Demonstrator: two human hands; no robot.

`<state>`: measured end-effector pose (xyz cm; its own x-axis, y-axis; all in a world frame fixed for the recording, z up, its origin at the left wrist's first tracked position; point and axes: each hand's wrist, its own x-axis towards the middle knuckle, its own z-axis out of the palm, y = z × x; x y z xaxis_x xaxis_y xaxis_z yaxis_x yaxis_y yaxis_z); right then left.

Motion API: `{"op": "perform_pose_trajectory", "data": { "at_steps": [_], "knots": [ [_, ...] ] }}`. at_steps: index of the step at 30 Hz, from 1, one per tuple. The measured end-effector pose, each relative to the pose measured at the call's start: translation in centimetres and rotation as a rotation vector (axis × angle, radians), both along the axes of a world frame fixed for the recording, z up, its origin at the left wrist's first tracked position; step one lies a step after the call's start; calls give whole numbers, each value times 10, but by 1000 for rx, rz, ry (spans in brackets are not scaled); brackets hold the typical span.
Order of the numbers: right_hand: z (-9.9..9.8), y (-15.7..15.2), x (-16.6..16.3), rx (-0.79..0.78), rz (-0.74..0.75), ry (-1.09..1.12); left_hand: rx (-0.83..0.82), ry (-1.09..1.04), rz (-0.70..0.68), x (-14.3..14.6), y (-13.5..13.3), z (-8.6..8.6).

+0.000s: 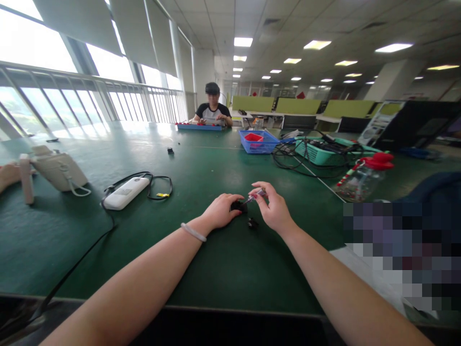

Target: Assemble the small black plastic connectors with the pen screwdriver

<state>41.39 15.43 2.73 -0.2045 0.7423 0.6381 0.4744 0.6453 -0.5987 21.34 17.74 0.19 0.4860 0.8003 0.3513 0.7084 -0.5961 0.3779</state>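
Head view, the only one I have: both forearms reach out over the green tabletop (pixel 180 269), hands meeting near the middle

Left hand (pixel 221 211) lies palm down, fingers curled over a small black part (pixel 237 206), pinning it against the tabletop. White bracelet (pixel 193 232) on that wrist

Right hand (pixel 275 211) pinches a thin tool (pixel 254 195) between thumb and fingertips. Handle looks purplish, tip angled down toward the black part. I can't tell whether the tip touches it, too small

A second black piece (pixel 252 223) lies loose on the tabletop just below and between the two hands, touched by neither

Left of the hands, well apart: a white box (pixel 126 192) with a black cable (pixel 158 185) looped beside it

Further back on the right: a blue basket (pixel 259 142) with something red inside, then a green basket (pixel 317 154) with tangled leads spilling over its edge, and a clear jar (pixel 360 180) with a red lid, tilted

Far end: another person (pixel 212 110) sits at a blue tray (pixel 198 127), their hands on it. Lower right of the picture is blurred out
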Motion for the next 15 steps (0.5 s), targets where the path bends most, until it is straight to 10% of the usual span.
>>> {"op": "perform_pose_trajectory", "data": {
  "at_steps": [15],
  "knots": [
    [-14,35,42,-404,-79,843,-44,138,243,-15,-1,1]
  ]
}}
